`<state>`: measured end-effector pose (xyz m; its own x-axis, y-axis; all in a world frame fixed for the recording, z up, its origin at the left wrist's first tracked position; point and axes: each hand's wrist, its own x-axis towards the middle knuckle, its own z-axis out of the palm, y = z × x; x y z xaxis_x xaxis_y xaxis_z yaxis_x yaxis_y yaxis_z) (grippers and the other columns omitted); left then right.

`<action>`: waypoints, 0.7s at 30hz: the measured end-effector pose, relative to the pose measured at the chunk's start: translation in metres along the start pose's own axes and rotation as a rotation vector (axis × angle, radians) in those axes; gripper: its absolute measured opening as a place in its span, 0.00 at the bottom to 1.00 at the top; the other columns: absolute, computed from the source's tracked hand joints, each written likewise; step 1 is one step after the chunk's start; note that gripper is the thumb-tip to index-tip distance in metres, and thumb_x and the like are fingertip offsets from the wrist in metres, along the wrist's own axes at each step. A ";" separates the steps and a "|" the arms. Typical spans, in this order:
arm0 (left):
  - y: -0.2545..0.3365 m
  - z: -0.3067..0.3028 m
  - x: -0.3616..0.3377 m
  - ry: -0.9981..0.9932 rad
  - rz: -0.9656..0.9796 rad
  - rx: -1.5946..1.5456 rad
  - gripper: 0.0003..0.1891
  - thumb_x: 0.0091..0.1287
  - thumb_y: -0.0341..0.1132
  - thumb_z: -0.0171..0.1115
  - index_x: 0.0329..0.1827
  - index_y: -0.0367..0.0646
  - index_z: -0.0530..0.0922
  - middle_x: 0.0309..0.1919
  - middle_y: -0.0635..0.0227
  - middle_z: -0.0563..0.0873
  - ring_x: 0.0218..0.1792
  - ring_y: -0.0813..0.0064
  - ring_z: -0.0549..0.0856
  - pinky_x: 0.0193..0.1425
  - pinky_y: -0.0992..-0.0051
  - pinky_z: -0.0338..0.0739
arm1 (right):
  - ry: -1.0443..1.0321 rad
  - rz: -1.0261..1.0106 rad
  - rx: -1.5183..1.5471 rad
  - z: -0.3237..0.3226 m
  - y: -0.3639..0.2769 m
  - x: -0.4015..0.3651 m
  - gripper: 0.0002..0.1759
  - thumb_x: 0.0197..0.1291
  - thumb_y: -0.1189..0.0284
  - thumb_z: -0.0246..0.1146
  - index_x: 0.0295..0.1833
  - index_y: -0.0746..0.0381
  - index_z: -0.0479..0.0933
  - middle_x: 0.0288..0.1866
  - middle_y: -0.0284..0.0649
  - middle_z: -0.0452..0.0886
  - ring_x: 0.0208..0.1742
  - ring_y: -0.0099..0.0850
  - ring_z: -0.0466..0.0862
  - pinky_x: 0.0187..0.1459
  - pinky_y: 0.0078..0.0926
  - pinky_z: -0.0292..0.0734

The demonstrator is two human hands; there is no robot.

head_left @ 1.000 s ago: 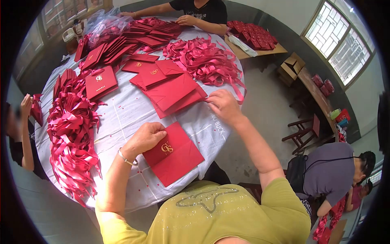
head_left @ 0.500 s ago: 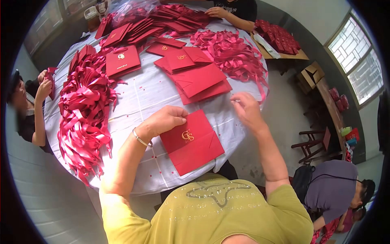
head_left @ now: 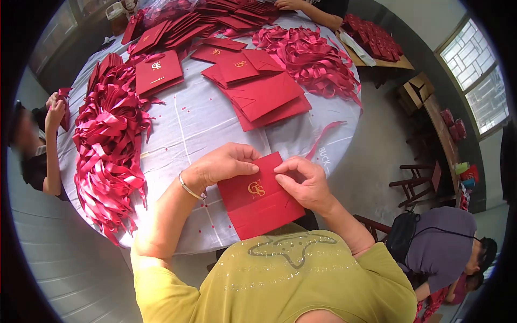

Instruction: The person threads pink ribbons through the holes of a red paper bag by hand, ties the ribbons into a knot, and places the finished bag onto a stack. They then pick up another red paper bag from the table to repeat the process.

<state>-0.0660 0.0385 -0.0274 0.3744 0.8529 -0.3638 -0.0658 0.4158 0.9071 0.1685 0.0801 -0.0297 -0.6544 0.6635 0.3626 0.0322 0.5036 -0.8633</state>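
Observation:
A flat red paper gift bag [head_left: 269,207] with a gold emblem lies at the table's front edge, close to my shirt. My left hand [head_left: 229,164] grips its upper left edge, thumb on top and fingers underneath. Over the bag's right edge, my right hand [head_left: 302,180] is closed in a pinch. A single pink-red ribbon [head_left: 325,134] trails from behind that hand across the cloth; its pinched end is hidden by the fingers. Beyond my hands sits a stack of flat red bags [head_left: 269,97].
Loose ribbons are heaped at the back right [head_left: 312,59]. A long ribbon pile [head_left: 110,156] runs down the left side. More red bags [head_left: 188,29] cover the table's far end. One person [head_left: 40,145] works at the left; another person's hand [head_left: 289,5] shows at the back.
My right hand has come from near the ribbon heap down to the bag's right edge, drawing a ribbon along. The left hand keeps its grip; the bag has shifted slightly right.

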 end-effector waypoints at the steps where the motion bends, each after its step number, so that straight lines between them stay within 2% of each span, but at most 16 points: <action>1: -0.001 0.004 0.000 0.014 0.016 0.012 0.10 0.68 0.25 0.58 0.50 0.34 0.80 0.40 0.69 0.87 0.39 0.82 0.84 0.47 0.80 0.79 | -0.017 -0.007 0.020 -0.002 -0.001 -0.001 0.06 0.58 0.82 0.67 0.42 0.67 0.79 0.38 0.38 0.82 0.38 0.23 0.81 0.39 0.20 0.76; 4: -0.001 0.006 0.002 0.025 0.025 0.005 0.10 0.67 0.24 0.59 0.50 0.34 0.79 0.40 0.68 0.87 0.40 0.82 0.85 0.47 0.80 0.79 | 0.000 0.117 0.092 -0.004 0.000 -0.004 0.06 0.59 0.81 0.66 0.43 0.67 0.79 0.38 0.38 0.81 0.39 0.23 0.81 0.40 0.18 0.75; 8: 0.002 0.007 -0.001 0.003 0.032 -0.078 0.11 0.67 0.23 0.59 0.52 0.35 0.78 0.41 0.67 0.87 0.41 0.81 0.85 0.48 0.80 0.80 | 0.054 0.094 0.063 -0.006 -0.001 0.003 0.07 0.59 0.81 0.66 0.44 0.67 0.79 0.39 0.38 0.81 0.39 0.22 0.80 0.39 0.18 0.75; 10: 0.002 0.008 -0.001 0.003 0.033 -0.080 0.11 0.67 0.23 0.59 0.52 0.35 0.78 0.41 0.66 0.88 0.41 0.81 0.85 0.49 0.81 0.80 | 0.022 -0.018 -0.127 -0.008 -0.009 0.011 0.07 0.58 0.82 0.66 0.42 0.66 0.79 0.37 0.39 0.81 0.37 0.25 0.81 0.38 0.20 0.76; 11: 0.002 0.008 -0.001 0.006 0.036 -0.086 0.11 0.67 0.23 0.59 0.52 0.35 0.78 0.41 0.66 0.88 0.41 0.81 0.85 0.49 0.81 0.80 | 0.023 -0.018 -0.128 -0.007 -0.008 0.012 0.07 0.58 0.82 0.66 0.42 0.66 0.79 0.37 0.39 0.81 0.37 0.25 0.81 0.38 0.20 0.76; 13: 0.001 0.008 -0.001 0.004 0.038 -0.071 0.11 0.67 0.23 0.59 0.52 0.35 0.78 0.42 0.66 0.88 0.42 0.81 0.85 0.49 0.81 0.80 | 0.046 -0.148 -0.173 -0.004 -0.004 0.015 0.06 0.54 0.81 0.67 0.38 0.65 0.79 0.34 0.41 0.81 0.34 0.35 0.83 0.36 0.28 0.78; 21: -0.001 0.011 0.002 0.016 0.040 0.037 0.11 0.69 0.24 0.58 0.53 0.33 0.77 0.43 0.67 0.87 0.44 0.83 0.84 0.51 0.81 0.78 | -0.038 -0.242 -0.389 -0.002 -0.007 0.020 0.06 0.51 0.81 0.66 0.35 0.64 0.77 0.32 0.42 0.78 0.32 0.41 0.82 0.33 0.34 0.78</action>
<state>-0.0555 0.0361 -0.0266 0.3571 0.8738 -0.3301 -0.0460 0.3694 0.9281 0.1573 0.0909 -0.0157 -0.7050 0.4838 0.5186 0.1515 0.8170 -0.5564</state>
